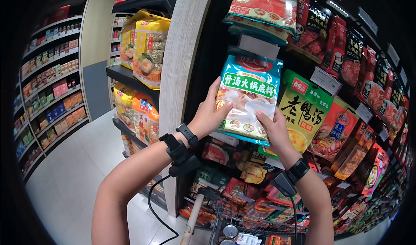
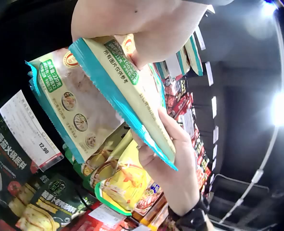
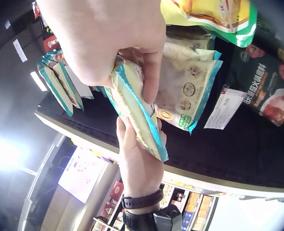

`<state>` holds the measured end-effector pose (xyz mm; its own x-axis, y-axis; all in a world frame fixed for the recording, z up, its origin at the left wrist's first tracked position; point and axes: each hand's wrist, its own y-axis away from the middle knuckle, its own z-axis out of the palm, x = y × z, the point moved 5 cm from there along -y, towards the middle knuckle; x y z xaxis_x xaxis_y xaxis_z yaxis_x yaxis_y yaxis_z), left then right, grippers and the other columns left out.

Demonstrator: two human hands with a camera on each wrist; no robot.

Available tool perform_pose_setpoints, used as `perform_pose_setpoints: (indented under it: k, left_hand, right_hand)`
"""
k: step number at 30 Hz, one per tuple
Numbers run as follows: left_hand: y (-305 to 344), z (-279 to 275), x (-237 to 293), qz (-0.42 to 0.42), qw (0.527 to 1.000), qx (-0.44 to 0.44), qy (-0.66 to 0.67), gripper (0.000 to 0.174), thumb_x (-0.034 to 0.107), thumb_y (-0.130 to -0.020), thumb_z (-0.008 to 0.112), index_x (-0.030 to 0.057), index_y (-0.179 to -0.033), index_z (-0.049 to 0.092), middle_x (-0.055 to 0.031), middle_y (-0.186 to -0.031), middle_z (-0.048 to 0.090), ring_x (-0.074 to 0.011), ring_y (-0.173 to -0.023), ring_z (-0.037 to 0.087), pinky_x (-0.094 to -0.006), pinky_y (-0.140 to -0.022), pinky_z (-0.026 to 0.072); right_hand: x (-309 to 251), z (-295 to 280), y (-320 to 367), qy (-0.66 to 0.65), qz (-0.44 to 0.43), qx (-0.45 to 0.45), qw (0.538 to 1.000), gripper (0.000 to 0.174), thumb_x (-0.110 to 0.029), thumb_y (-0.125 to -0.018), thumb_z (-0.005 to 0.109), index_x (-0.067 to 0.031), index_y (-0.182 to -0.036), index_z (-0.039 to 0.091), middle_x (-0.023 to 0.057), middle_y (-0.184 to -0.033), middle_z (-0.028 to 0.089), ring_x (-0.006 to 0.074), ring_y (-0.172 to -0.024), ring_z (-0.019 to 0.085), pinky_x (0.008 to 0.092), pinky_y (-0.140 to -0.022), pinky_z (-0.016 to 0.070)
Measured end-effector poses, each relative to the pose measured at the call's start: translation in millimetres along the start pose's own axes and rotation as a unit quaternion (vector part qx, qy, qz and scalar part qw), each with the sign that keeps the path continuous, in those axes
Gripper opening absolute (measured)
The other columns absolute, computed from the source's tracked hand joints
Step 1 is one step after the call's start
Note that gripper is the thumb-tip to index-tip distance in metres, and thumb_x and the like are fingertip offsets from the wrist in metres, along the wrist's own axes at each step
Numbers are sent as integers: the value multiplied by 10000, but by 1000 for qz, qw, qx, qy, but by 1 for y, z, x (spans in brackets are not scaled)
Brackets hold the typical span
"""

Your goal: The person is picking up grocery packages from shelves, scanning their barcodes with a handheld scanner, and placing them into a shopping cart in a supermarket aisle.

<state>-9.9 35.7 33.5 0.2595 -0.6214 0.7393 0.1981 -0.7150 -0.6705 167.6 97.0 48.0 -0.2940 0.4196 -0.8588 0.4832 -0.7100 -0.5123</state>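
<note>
A teal-edged hot pot soup base packet (image 1: pixel 249 93) is held face up between both hands in front of the hanging display. My left hand (image 1: pixel 209 117) grips its left side, the thumb lying across the front. On the lower right, my right hand (image 1: pixel 279 132) pinches the packet with its thumb on the printed face. The left wrist view shows the held packet (image 2: pixel 127 96) edge-on, with another matching packet (image 2: pixel 79 113) hanging behind it. From the right wrist, both hands close on the narrow packet (image 3: pixel 138 108); most of the right fingers are hidden.
Green duck soup packets (image 1: pixel 305 106) hang just right of the hands. Red seasoning packets (image 1: pixel 355 63) fill the racks beyond. A pale pillar (image 1: pixel 187 67) stands left, beside bagged noodles (image 1: pixel 149 54). Below is a wire shopping cart (image 1: pixel 216 227) holding cans (image 1: pixel 229 232). A price tag (image 2: pixel 31 127) sticks out nearby.
</note>
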Motion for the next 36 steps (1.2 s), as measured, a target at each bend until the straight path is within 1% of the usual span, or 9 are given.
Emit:
perform_pose_setpoints:
  k: [2, 5, 18, 21, 22, 26, 29, 31, 36]
  left_hand:
    - [5, 1, 20, 68, 989, 12, -133, 711, 141, -892, 524, 138, -1446, 79, -232, -1313, 419, -305, -1214, 447, -361, -1002, 354]
    - [1, 2, 20, 107, 978, 1, -181, 626, 118, -898, 496, 110, -1433, 171, -229, -1239, 481, -309, -1193, 468, -364, -983, 372]
    - [-10, 9, -18, 39, 953, 17, -300, 603, 90, -881, 510, 230, -1412, 261, -259, -1038, 560, -398, -981, 563, -403, -863, 449]
    - [-5, 8, -10, -23, 884, 23, -466, 613, 207, -884, 516, 292, -1417, 227, -213, -844, 549, -388, -819, 586, -449, -688, 493]
    - [-2, 8, -4, 42, 854, 42, -518, 609, 267, -886, 505, 300, -1420, 213, -197, -804, 528, -369, -763, 588, -448, -622, 494]
    - [13, 5, 1, 27, 840, -9, -542, 640, 307, -867, 539, 158, -1411, 236, -209, -1034, 492, -376, -908, 552, -439, -741, 490]
    - [43, -1, 7, 50, 858, -24, -511, 666, 224, -840, 579, 74, -1395, 241, -235, -1188, 435, -393, -1058, 485, -429, -867, 446]
    - [77, -4, 20, 77, 887, -49, -453, 675, 169, -831, 585, 52, -1394, 231, -235, -1257, 400, -396, -1141, 426, -393, -972, 369]
    - [224, -4, 71, -32, 872, -141, -468, 611, 119, -832, 570, 44, -1374, 298, -219, -1314, 376, -367, -1208, 390, -388, -1009, 329]
  right_hand:
    - [0, -1, 2, 13, 6, 1, 1000, 386, -88, -856, 591, 33, -1194, 449, 127, -1117, 570, 165, -975, 580, 276, -827, 478]
    - [2, 0, 0, 1, 8, -1, 1000, 374, -90, -861, 588, 32, -1188, 454, 121, -1111, 572, 163, -973, 581, 279, -825, 480]
    - [57, -7, -14, 150, -35, 48, 987, 400, -215, -881, 575, 33, -1179, 477, 125, -1100, 590, 175, -990, 566, 304, -855, 429]
    - [55, -3, -12, 168, -49, 48, 983, 411, -229, -875, 582, 32, -1175, 478, 127, -1108, 588, 181, -990, 568, 305, -869, 420]
    - [53, -3, -10, 195, -40, 42, 979, 433, -266, -859, 601, 36, -1148, 487, 138, -1073, 592, 185, -964, 582, 302, -791, 463]
    - [43, -5, 16, 287, 157, -57, 943, 618, -361, -854, 603, 34, -1254, 345, 98, -1060, 541, 171, -928, 573, 295, -640, 545]
    - [25, -18, 55, 350, 265, -128, 889, 636, -373, -847, 611, 43, -1252, 350, 106, -1021, 548, 160, -891, 587, 284, -650, 537]
    - [7, -36, 93, 328, 158, -150, 919, 589, -365, -841, 624, 111, -1139, 447, 120, -828, 629, 152, -743, 612, 261, -628, 489]
    - [-1, -132, 243, 265, 190, -133, 936, 392, -194, -862, 614, 51, -1142, 494, 66, -939, 610, 95, -819, 579, 243, -714, 475]
